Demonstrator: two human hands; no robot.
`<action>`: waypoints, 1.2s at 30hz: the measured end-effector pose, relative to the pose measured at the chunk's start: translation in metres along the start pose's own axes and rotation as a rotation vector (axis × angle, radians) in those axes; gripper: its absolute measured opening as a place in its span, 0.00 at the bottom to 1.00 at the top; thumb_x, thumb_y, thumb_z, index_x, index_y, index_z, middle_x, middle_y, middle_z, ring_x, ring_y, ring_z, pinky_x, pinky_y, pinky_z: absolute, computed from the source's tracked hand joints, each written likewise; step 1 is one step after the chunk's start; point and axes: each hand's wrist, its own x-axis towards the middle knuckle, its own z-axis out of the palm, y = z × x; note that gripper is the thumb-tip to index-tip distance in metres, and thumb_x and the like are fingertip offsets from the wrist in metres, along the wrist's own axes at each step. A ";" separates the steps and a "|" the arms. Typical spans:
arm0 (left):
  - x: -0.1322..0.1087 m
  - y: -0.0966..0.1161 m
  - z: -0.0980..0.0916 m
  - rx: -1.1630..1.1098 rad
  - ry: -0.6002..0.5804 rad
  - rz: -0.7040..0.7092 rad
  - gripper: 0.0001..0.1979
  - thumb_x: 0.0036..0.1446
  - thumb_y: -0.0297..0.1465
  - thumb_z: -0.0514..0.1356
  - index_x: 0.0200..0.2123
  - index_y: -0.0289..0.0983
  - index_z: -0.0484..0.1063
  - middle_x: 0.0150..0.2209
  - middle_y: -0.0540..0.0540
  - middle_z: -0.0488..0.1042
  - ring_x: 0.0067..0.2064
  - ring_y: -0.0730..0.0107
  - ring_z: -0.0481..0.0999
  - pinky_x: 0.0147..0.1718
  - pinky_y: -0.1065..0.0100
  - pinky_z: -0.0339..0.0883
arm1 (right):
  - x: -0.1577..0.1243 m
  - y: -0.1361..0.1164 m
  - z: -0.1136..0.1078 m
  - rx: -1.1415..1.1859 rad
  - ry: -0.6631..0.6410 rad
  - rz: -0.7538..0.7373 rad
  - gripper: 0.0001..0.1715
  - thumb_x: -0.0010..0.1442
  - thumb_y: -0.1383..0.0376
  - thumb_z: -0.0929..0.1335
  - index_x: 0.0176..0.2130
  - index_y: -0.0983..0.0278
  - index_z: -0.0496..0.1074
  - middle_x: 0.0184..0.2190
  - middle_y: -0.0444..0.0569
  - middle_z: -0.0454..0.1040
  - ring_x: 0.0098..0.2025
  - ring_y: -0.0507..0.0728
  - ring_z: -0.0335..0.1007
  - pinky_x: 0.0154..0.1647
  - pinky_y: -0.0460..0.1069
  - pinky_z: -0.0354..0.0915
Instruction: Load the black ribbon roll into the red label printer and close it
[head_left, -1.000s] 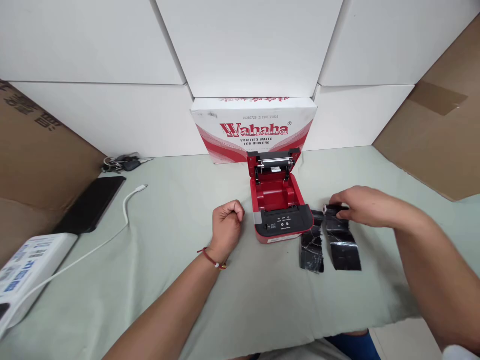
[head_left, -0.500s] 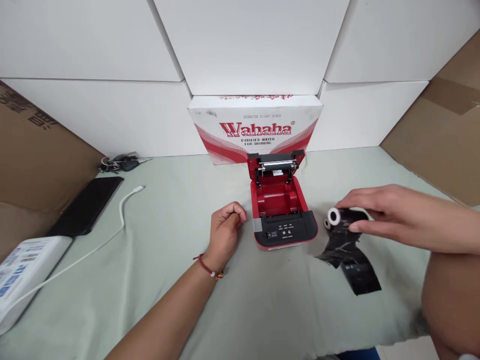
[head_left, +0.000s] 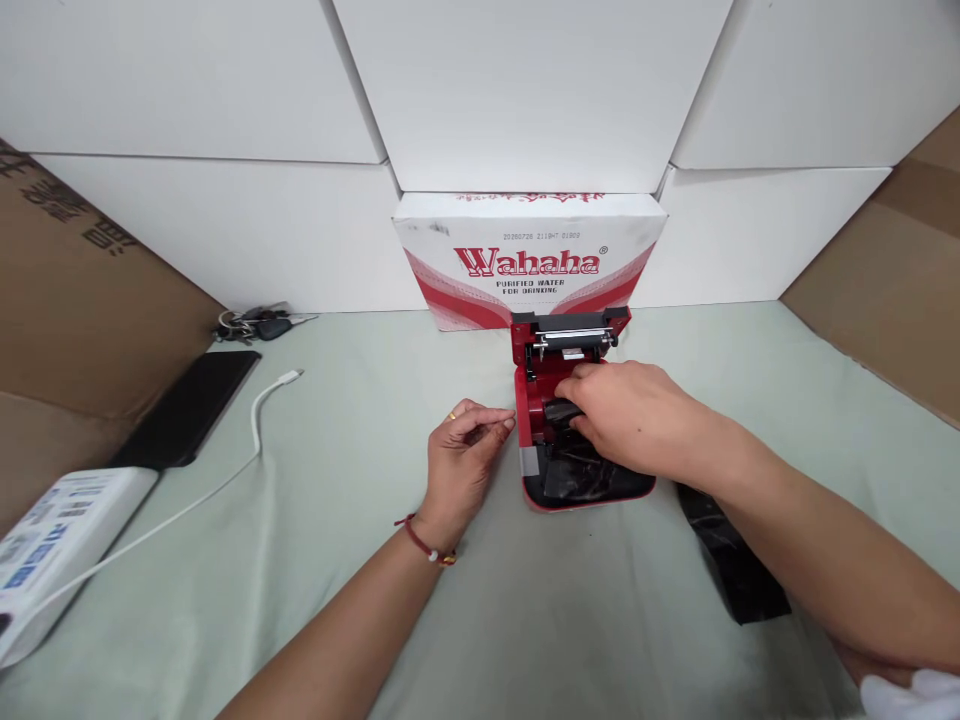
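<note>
The red and black printer (head_left: pixel 528 462) stands on the cloth with its lid (head_left: pixel 574 335) raised. Inside its red compartment, my right hand (head_left: pixel 626 412) grips a black roll (head_left: pixel 561 412), partly hidden by the fingers. Loose black film (head_left: pixel 577 472) from the roll lies over the printer's front panel. My left hand (head_left: pixel 466 455) is beside the printer's left side, its fingertips pinched together at the red edge; whether they touch it is unclear. Another strip of black film (head_left: pixel 739 560) lies on the cloth, partly under my right forearm.
Behind the printer is a Wahaha carton (head_left: pixel 536 260) against white boxes. At the left lie keys (head_left: pixel 262 322), a black phone (head_left: pixel 191 405), a white power strip (head_left: pixel 67 540) and a white cable (head_left: pixel 256 420). Brown cardboard (head_left: pixel 892 270) borders the right side.
My right hand has moved left from beside the printer, carrying the black roll into the compartment. My left hand's index finger has stretched towards the printer. The view has shifted slightly.
</note>
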 end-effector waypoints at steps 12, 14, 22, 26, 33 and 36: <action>-0.015 0.011 -0.002 0.287 0.039 0.378 0.11 0.74 0.38 0.63 0.44 0.41 0.84 0.40 0.45 0.78 0.43 0.64 0.76 0.42 0.64 0.73 | 0.007 0.012 0.007 0.185 0.058 0.040 0.24 0.72 0.67 0.68 0.64 0.58 0.80 0.56 0.55 0.86 0.56 0.69 0.84 0.50 0.55 0.72; -0.024 0.015 -0.002 0.391 -0.013 0.630 0.14 0.76 0.40 0.61 0.56 0.43 0.81 0.47 0.42 0.77 0.48 0.60 0.77 0.46 0.61 0.76 | 0.001 0.014 0.005 0.251 0.100 0.022 0.23 0.74 0.65 0.68 0.63 0.57 0.80 0.56 0.52 0.87 0.56 0.67 0.84 0.51 0.54 0.71; -0.045 0.018 0.012 0.618 -0.195 1.075 0.21 0.70 0.46 0.66 0.58 0.41 0.79 0.44 0.41 0.76 0.57 0.49 0.78 0.61 0.47 0.74 | 0.010 0.011 0.016 0.147 0.059 -0.016 0.18 0.71 0.67 0.67 0.56 0.58 0.82 0.48 0.52 0.88 0.48 0.64 0.85 0.40 0.52 0.65; -0.048 0.023 0.012 0.699 -0.196 1.122 0.15 0.67 0.32 0.67 0.56 0.44 0.81 0.41 0.46 0.80 0.53 0.56 0.82 0.68 0.47 0.71 | -0.001 0.013 0.009 0.213 0.079 -0.074 0.16 0.74 0.65 0.66 0.48 0.57 0.84 0.44 0.49 0.88 0.43 0.60 0.83 0.39 0.50 0.65; -0.055 0.036 0.012 0.764 -0.195 1.222 0.12 0.64 0.23 0.70 0.47 0.45 0.85 0.39 0.50 0.83 0.48 0.66 0.80 0.69 0.58 0.72 | -0.021 0.032 -0.001 0.344 0.756 -0.047 0.24 0.79 0.58 0.62 0.64 0.55 0.80 0.60 0.52 0.85 0.64 0.67 0.77 0.65 0.63 0.72; -0.059 0.035 0.011 0.801 -0.158 1.254 0.15 0.59 0.24 0.75 0.45 0.50 0.85 0.41 0.50 0.82 0.50 0.65 0.79 0.66 0.57 0.75 | -0.009 0.043 0.006 0.313 0.721 -0.165 0.28 0.77 0.60 0.64 0.70 0.61 0.75 0.70 0.57 0.78 0.75 0.69 0.66 0.74 0.69 0.66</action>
